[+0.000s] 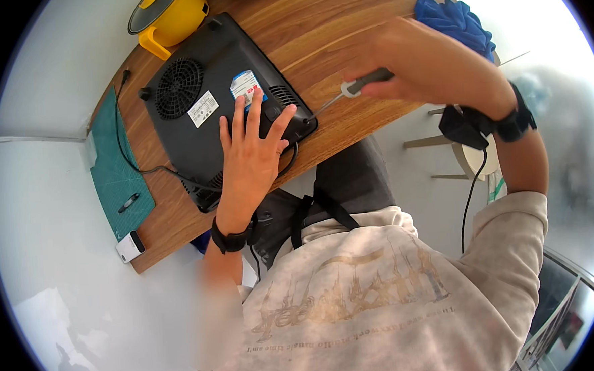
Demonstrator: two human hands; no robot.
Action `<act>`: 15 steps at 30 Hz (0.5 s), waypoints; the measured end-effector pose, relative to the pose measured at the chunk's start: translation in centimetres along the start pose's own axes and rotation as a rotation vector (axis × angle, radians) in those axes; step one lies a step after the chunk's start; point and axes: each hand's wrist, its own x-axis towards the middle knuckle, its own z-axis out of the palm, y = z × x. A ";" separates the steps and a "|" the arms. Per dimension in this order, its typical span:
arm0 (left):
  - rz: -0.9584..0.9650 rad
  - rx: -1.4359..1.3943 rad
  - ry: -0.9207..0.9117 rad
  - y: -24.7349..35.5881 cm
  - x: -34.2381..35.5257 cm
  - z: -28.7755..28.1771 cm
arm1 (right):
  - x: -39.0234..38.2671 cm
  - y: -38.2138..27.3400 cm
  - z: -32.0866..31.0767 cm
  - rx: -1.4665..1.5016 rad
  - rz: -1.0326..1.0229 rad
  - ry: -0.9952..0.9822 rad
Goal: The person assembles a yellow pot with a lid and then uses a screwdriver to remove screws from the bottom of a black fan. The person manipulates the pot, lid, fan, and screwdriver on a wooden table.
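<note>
Bright light washes out the upper right, fisheye distortion bends the edges, and the left sleeve [222, 330] blurs.

There are two hands [252, 154] [398, 56], one screwdriver [371, 81], one appliance [221, 89] and two stickers [204, 110] [243, 84]. There is one worktop [303, 44], one pot [175, 20], one mat [112, 185] and one cloth [453, 26].

In the upper left, a yellow cooking pot [182, 22] is standing on the wood-grain table [343, 35], wearing a dark lid [156, 6]. At centre left, a green cutting mat [107, 185] is carrying a black pen-like tool [128, 202]; a small white-and-black device [130, 246] is sitting at its lower end. A crumpled blue cloth [460, 26] is lying upper right, while a cream stool [474, 161] is standing right of centre.
</note>
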 end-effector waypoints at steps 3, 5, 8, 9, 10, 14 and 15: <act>0.001 0.012 -0.004 0.0 0.0 0.1 | -2.5 -2.2 1.3 -0.016 0.055 0.087; 0.004 0.006 0.004 0.0 0.0 0.0 | -4.1 -3.2 2.9 -0.063 0.033 0.159; 0.001 0.008 0.007 0.2 0.2 0.0 | -6.3 -7.6 5.6 -0.108 0.195 0.202; -0.003 0.010 0.005 0.2 0.2 -0.1 | -6.8 -9.5 6.9 -0.184 0.237 0.222; 0.001 0.008 0.006 0.2 0.3 0.0 | -7.0 -11.5 8.1 -0.262 0.285 0.241; 0.001 0.001 0.011 0.2 0.2 0.0 | -6.9 -13.1 11.1 -0.280 0.385 0.300; 0.002 -0.002 0.011 0.1 0.3 0.0 | -6.8 -13.1 10.8 -0.184 0.453 0.288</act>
